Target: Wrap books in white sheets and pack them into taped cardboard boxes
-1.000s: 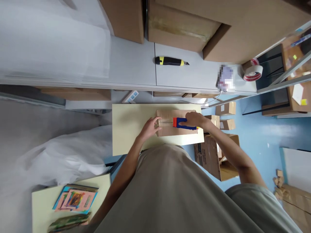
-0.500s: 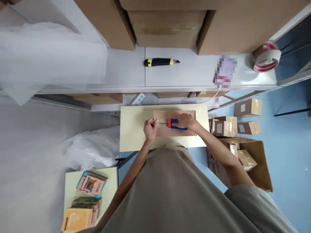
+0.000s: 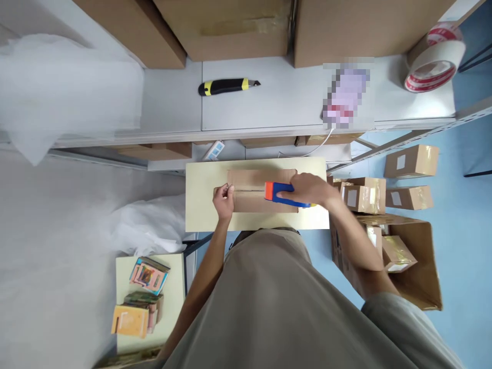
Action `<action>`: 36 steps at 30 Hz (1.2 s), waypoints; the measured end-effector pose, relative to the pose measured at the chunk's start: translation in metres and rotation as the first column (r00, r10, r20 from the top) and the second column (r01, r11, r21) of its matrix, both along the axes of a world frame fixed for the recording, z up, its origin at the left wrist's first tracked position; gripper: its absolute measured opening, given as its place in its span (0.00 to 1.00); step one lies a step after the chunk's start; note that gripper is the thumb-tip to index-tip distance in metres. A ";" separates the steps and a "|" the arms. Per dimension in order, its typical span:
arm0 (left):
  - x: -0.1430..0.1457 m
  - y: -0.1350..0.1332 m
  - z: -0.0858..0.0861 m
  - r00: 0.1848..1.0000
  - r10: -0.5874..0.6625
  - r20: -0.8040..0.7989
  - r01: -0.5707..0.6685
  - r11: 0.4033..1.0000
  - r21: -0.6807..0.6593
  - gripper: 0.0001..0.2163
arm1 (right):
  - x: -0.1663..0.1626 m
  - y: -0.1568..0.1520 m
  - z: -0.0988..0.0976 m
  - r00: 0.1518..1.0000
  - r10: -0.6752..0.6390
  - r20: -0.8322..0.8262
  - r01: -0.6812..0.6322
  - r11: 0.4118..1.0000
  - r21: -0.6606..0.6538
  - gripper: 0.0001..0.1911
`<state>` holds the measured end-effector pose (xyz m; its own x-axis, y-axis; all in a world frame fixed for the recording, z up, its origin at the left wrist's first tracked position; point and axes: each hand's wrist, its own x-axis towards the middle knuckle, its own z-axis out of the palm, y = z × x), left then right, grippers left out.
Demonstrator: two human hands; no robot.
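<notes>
A flat brown cardboard box (image 3: 249, 205) with a seam along its length lies on the pale yellow table (image 3: 200, 220). At its left end my left hand (image 3: 223, 201) has its fingers curled and pinched against the edge, by the seam. My right hand (image 3: 310, 189) is wrapped around a blue tool with an orange front (image 3: 282, 193), which looks like a tape dispenser. It is over the right half of the box, with the orange end facing left. Whether tape stretches between the two hands is too fine to make out.
On the shelf ahead lie a black-and-yellow utility knife (image 3: 225, 86), a blurred phone (image 3: 346, 97) on a cable and tape rolls (image 3: 434, 64). Small cartons (image 3: 409, 166) and a big open carton (image 3: 426, 256) stand at right. Books (image 3: 148, 277) lie on a lower-left table.
My right hand has moved the tool a little to the right relative to the box. My left hand stays at the box's left end. The whole view has shifted slightly.
</notes>
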<state>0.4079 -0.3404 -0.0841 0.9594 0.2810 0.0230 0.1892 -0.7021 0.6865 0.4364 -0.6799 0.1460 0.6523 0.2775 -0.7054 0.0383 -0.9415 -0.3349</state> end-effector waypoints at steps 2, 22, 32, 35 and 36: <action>0.000 -0.001 0.000 1.000 0.021 -0.006 -0.021 1.000 0.005 0.17 | -0.007 -0.048 0.009 0.998 0.000 -0.056 -0.002 1.000 -0.027 0.34; -0.004 -0.016 0.016 0.999 0.045 -0.029 -0.042 0.994 0.103 0.19 | -0.009 -0.109 -0.063 0.993 -0.020 -0.117 -0.008 0.972 -0.236 0.32; -0.005 -0.018 0.013 0.998 0.054 -0.029 -0.050 0.992 0.119 0.21 | -0.028 -0.066 -0.062 1.000 -0.021 -0.011 0.017 0.948 -0.318 0.27; -0.005 -0.017 0.012 0.999 0.053 -0.009 -0.051 0.990 0.129 0.20 | -0.040 -0.051 -0.069 0.997 -0.060 0.051 0.074 0.937 -0.341 0.26; -0.005 -0.018 0.012 0.999 0.050 -0.004 -0.049 0.990 0.131 0.20 | -0.044 -0.047 -0.072 0.997 -0.062 0.055 0.076 0.941 -0.330 0.26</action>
<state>0.4033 -0.3579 -0.0725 0.9446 0.3236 0.0557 0.2310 -0.7754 0.5877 0.3923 -0.7266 0.0738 0.6934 -0.0139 -0.7204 -0.0231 -0.9997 -0.0030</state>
